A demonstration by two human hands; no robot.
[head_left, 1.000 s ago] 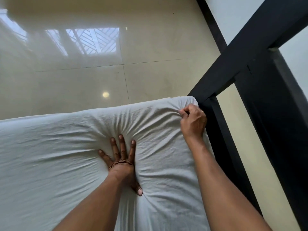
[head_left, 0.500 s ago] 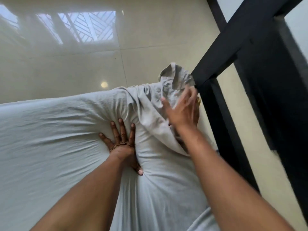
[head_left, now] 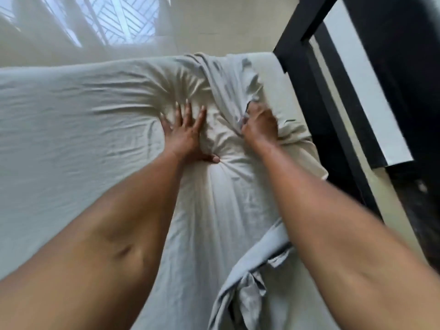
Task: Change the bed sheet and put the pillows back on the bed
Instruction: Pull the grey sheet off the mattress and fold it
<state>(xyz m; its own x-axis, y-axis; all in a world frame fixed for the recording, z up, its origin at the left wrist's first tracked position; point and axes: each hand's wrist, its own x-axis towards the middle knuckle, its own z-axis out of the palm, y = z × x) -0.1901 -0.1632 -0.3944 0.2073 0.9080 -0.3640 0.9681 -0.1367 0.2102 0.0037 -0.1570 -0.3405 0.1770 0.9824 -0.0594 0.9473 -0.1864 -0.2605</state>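
**Both hands working the bed sheet at the mattress corner**

The left hand (head_left: 185, 136) lies flat and open on the bed sheet (head_left: 71, 115), palm down, fingers straight and fanned away from the person, and the thumb is stuck out to the right with its tip sunk into the cloth. Creases run out from under this palm like spokes, so it is pressing the fabric down. The left forearm comes in bare from the lower left, elbow low in the view.

The right hand (head_left: 259, 126) sits just beside it, towards the bed's right edge, with its fingers curled into a thick bunch of the sheet. The knuckles are up and the fingertips are buried in the folds; blur hides how they lie. The right forearm reaches in bare from the lower right.

Above the right hand the bunched sheet rises in a ridge towards the far corner, where a cream patch of mattress (head_left: 265, 65) shows uncovered. More cream shows along the right edge below that hand. A loose, twisted tail of the sheet (head_left: 247, 289) hangs off the near right side.

A black bed frame (head_left: 302, 91) runs close along the right of the mattress. Beyond the far edge lies a glossy pale floor (head_left: 214, 25) carrying a blurred window reflection (head_left: 114, 20)
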